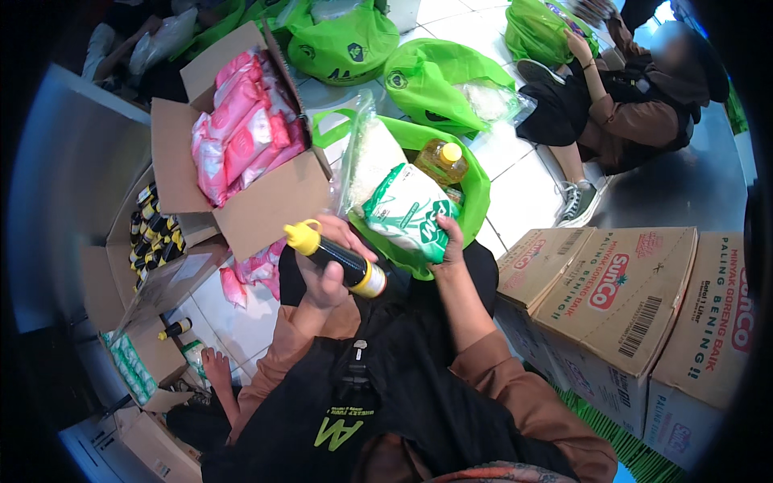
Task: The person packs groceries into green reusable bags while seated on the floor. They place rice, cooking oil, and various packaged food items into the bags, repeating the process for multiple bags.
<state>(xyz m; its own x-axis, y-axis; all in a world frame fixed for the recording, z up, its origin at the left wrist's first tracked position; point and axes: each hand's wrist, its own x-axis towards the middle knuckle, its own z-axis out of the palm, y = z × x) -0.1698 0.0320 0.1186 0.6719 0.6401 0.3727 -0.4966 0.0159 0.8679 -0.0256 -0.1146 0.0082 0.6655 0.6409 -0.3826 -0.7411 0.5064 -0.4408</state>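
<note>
Dark bottle (333, 259), yellow-capped, tilted near green bag (478, 187) | left hand (324, 283) wrapped round it | right hand (452, 241), forearm outstretched, grasping white-green pack (405, 211) at bag's mouth | oil bottle (441, 164) inside | open carton (262, 223): pink packs (248, 138)

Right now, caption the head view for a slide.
Left hand holds dark bottle; right hand grips white-green packet at open green bag.
</note>
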